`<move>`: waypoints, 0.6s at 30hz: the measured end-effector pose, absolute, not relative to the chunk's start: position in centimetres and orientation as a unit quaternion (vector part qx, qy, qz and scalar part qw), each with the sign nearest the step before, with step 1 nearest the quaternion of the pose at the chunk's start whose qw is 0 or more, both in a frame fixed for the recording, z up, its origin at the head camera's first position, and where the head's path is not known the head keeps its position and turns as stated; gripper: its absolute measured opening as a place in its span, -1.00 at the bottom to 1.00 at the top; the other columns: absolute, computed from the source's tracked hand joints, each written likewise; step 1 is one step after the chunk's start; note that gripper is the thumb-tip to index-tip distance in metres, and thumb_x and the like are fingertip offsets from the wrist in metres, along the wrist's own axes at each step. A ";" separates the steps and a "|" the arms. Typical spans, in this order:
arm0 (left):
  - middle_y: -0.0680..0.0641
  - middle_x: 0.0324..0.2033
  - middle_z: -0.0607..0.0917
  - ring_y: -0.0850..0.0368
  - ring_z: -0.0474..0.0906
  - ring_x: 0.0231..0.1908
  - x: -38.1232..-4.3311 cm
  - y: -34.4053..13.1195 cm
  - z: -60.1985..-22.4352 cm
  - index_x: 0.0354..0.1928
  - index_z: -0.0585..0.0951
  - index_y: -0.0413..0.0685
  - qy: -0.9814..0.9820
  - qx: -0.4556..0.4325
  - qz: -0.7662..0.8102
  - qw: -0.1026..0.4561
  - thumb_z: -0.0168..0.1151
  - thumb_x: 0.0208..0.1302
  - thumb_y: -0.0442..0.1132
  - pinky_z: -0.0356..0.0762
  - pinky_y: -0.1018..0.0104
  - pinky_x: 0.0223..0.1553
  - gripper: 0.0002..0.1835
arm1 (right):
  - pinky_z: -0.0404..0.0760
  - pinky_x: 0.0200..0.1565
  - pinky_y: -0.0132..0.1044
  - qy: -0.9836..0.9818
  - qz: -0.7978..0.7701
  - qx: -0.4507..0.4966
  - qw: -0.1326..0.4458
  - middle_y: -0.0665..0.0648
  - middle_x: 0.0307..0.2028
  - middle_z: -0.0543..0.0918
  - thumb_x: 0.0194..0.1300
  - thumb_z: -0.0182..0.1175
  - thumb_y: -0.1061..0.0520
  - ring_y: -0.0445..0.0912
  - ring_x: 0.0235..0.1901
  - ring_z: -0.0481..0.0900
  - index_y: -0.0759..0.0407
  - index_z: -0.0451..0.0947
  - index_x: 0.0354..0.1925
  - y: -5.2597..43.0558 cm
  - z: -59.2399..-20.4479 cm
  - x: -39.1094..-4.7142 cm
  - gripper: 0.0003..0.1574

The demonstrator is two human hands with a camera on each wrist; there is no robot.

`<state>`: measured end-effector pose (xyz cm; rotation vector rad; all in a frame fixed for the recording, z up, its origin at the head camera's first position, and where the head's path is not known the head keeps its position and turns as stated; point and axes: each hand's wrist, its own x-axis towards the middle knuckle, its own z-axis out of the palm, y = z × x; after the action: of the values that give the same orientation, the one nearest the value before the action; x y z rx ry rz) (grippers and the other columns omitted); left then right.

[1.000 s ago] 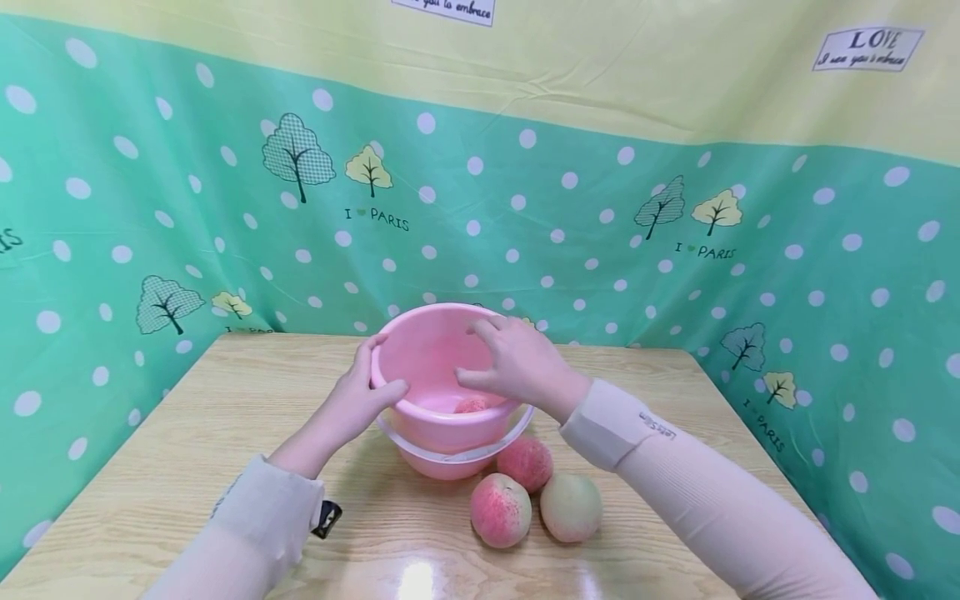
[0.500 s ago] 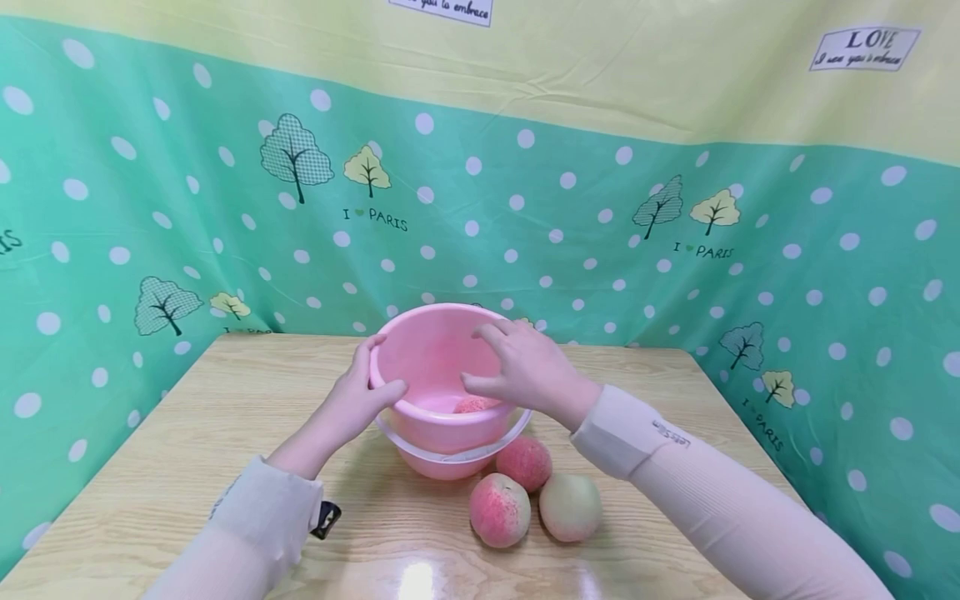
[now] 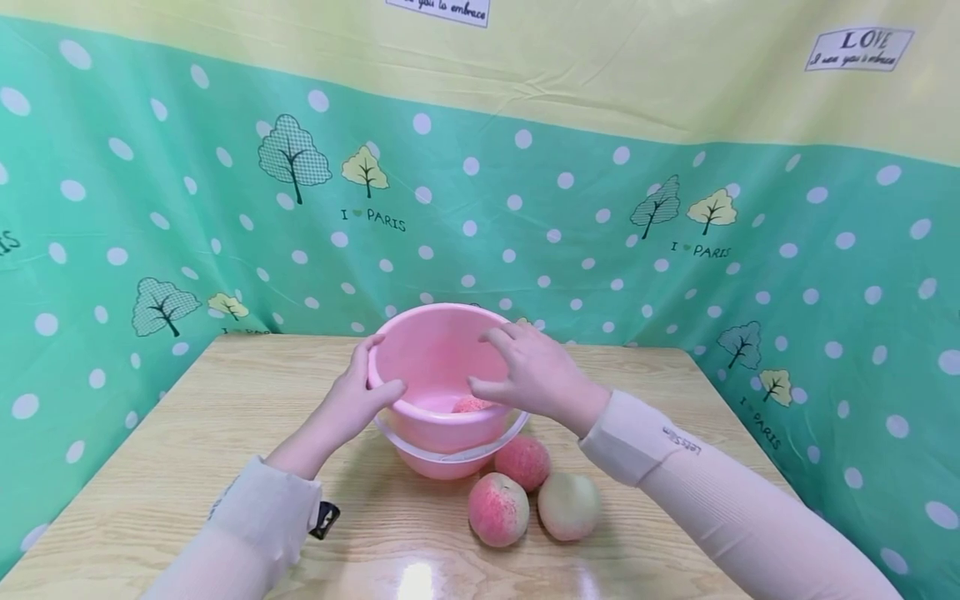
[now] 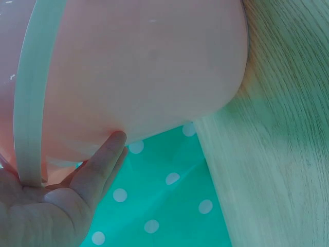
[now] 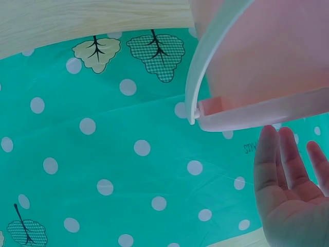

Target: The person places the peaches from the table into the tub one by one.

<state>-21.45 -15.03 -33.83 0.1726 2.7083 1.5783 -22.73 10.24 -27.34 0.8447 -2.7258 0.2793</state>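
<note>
Steadying the pink bucket [image 3: 442, 435] on the table [image 3: 262, 400] is our left hand [image 3: 348, 404], gripping the rim, thumb inside and fingers outside. Our right hand [image 3: 543, 371], holding nothing, hovers across the mouth with fingers parted; whether they touch the rim, we can't tell. One peach [image 3: 472, 404] lies inside, low down! Outside, nearer us, sit a red peach [image 3: 522, 462], a speckled pink peach [image 3: 498, 509] and a pale green peach [image 3: 569, 506]. We'd call this the filling step; the next move likely calls for lowering our free hand to these, cupping one gently, clearing the rim.
</note>
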 end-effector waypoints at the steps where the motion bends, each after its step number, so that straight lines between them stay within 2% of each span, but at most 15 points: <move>1: -0.24 0.34 0.16 -0.15 0.21 0.27 -21.5 -15.0 -33.8 0.44 -0.17 0.15 0.862 0.055 0.503 0.001 0.15 0.15 0.01 0.25 -0.12 0.20 -0.07 | 0.53 -0.06 -0.18 -0.941 0.097 0.292 0.138 0.02 -0.04 0.56 0.05 0.17 -0.32 -0.09 -0.08 0.46 0.01 0.47 0.05 10.3 -27.4 -22.7 -0.32; 6: -0.24 0.34 0.16 -0.15 0.21 0.27 -21.5 -15.1 -33.8 0.44 -0.17 0.15 0.861 0.056 0.506 0.003 0.15 0.16 0.02 0.26 -0.12 0.20 -0.07 | 0.50 -0.03 -0.15 -0.940 0.107 0.292 0.141 0.05 -0.06 0.57 0.04 0.19 -0.30 -0.07 -0.11 0.47 0.02 0.47 0.04 10.6 -27.5 -22.6 -0.33; 13: -0.23 0.34 0.16 -0.15 0.21 0.27 -21.4 -15.1 -33.8 0.44 -0.18 0.16 0.860 0.054 0.507 0.006 0.15 0.16 0.02 0.25 -0.13 0.20 -0.07 | 0.55 -0.19 -0.17 -0.947 0.110 0.269 0.138 0.05 -0.11 0.55 0.03 0.19 -0.31 -0.06 -0.16 0.44 0.01 0.45 0.09 11.1 -27.1 -22.2 -0.28; 18: -0.24 0.34 0.17 -0.15 0.22 0.27 -21.4 -15.1 -33.8 0.44 -0.17 0.15 0.860 0.054 0.507 0.005 0.15 0.15 0.01 0.25 -0.13 0.20 -0.07 | 0.55 -0.13 -0.15 -0.946 0.109 0.271 0.140 0.02 -0.09 0.54 0.04 0.18 -0.32 -0.06 -0.11 0.45 0.01 0.44 0.10 11.5 -26.9 -22.0 -0.27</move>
<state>-21.40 -15.07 -33.79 0.1702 2.6936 1.5874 -22.02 11.52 -26.91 0.7817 -2.7331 0.3151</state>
